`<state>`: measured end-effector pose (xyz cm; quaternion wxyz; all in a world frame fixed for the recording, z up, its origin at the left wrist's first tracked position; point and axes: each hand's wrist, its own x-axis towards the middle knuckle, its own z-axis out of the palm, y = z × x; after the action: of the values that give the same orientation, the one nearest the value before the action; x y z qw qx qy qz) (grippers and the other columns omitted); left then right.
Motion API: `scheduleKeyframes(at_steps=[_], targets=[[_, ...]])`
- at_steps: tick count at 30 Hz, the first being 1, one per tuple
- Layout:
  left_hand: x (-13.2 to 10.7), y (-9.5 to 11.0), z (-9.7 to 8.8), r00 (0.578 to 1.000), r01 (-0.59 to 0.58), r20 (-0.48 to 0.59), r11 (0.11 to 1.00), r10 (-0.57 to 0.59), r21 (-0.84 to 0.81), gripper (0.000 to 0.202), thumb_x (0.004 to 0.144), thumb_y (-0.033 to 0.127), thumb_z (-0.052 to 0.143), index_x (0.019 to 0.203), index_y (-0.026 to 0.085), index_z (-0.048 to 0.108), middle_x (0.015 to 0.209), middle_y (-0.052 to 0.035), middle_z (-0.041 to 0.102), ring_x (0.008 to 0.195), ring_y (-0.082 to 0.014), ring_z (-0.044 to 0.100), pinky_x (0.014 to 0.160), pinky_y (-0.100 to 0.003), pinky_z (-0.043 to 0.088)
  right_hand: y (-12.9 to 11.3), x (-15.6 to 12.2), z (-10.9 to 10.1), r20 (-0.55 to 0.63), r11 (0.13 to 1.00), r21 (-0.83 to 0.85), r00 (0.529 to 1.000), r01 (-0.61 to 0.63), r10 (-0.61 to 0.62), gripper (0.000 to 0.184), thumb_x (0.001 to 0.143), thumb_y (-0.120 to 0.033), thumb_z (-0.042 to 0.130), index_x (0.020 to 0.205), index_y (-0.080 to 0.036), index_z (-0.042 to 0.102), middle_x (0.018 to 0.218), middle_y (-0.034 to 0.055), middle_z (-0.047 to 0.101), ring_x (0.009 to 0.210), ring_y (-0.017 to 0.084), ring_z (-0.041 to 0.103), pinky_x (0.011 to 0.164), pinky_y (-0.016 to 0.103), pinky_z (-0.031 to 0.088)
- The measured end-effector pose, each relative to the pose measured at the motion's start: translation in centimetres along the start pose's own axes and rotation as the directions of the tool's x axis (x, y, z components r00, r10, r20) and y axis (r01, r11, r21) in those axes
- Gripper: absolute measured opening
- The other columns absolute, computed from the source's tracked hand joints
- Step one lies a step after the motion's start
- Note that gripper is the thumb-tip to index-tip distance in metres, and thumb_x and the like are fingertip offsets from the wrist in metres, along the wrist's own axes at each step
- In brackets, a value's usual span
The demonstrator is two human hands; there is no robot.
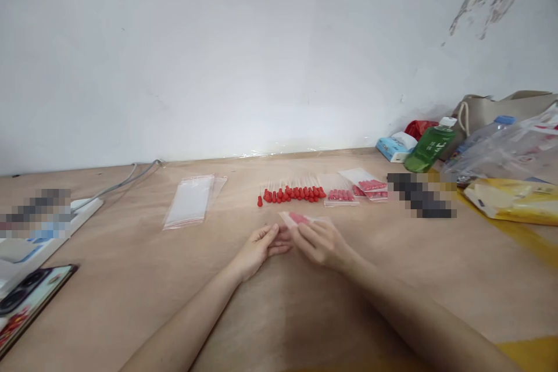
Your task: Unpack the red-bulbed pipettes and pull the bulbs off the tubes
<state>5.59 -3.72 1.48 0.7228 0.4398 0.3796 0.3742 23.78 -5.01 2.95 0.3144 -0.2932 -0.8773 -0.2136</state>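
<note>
My right hand is closed on a small clear plastic bag with something red inside. Beside the bag's left end is my left hand, its fingers stretched out and partly behind the bag; whether they touch it I cannot make out. Beyond both hands lies a row of red-bulbed pieces with thin, clear stems, which look like droppers. One red piece sits apart at the row's left. To the right are filled bags with red ends showing. A stack of flat zip bags lies farther left.
A green bottle, a tissue pack and plastic bags crowd the right back. A blurred dark object lies at right. At left are a phone, a white box and a grey cable. A wall rises behind.
</note>
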Motion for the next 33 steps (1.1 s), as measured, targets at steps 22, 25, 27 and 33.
scheduleKeyframes(at_steps=[22,25,27,33], targets=[[2.2,0.7,-0.7,0.97,0.157,-0.22,0.961,-0.106,0.229,0.029,0.06,0.036,0.071,0.064,0.011,0.057,0.055,0.0005,0.059,0.046,-0.008,0.054,0.053,-0.023,0.046,0.6,-1.6,3.4,0.355,0.827,0.218,0.831,-0.518,0.428,0.056,0.078,-0.05,0.049,0.123,-0.018,0.045,0.118,0.0125,0.05,0.109,0.025,0.044,0.094,0.043,0.031],[2.3,0.5,-1.0,0.973,0.109,-0.222,0.968,-0.057,0.227,0.035,0.055,0.041,0.073,0.059,0.012,0.054,0.051,0.0024,0.056,0.045,-0.0069,0.052,0.053,-0.021,0.044,0.7,-1.4,3.6,0.353,0.817,0.265,0.84,-0.511,0.411,0.056,0.078,-0.05,0.049,0.122,-0.016,0.045,0.119,0.0126,0.049,0.109,0.024,0.044,0.095,0.041,0.032],[2.4,0.4,-1.1,0.975,0.085,-0.22,0.97,-0.034,0.226,0.04,0.05,0.045,0.074,0.06,0.012,0.054,0.051,0.0031,0.055,0.046,-0.0065,0.051,0.052,-0.021,0.043,0.9,-1.3,3.5,0.35,0.804,0.3,0.843,-0.514,0.408,0.056,0.078,-0.05,0.049,0.122,-0.015,0.045,0.119,0.0126,0.05,0.109,0.023,0.045,0.095,0.041,0.033],[2.5,0.4,-0.9,0.978,0.023,-0.204,0.964,0.033,0.264,0.045,0.049,0.051,0.072,0.064,0.012,0.055,0.051,0.0037,0.053,0.042,-0.0047,0.043,0.045,-0.019,0.035,1.1,-1.1,3.5,0.328,0.74,0.421,0.849,-0.524,0.415,0.047,0.081,-0.045,0.049,0.121,-0.02,0.046,0.116,0.0098,0.053,0.105,0.021,0.048,0.091,0.039,0.038]])
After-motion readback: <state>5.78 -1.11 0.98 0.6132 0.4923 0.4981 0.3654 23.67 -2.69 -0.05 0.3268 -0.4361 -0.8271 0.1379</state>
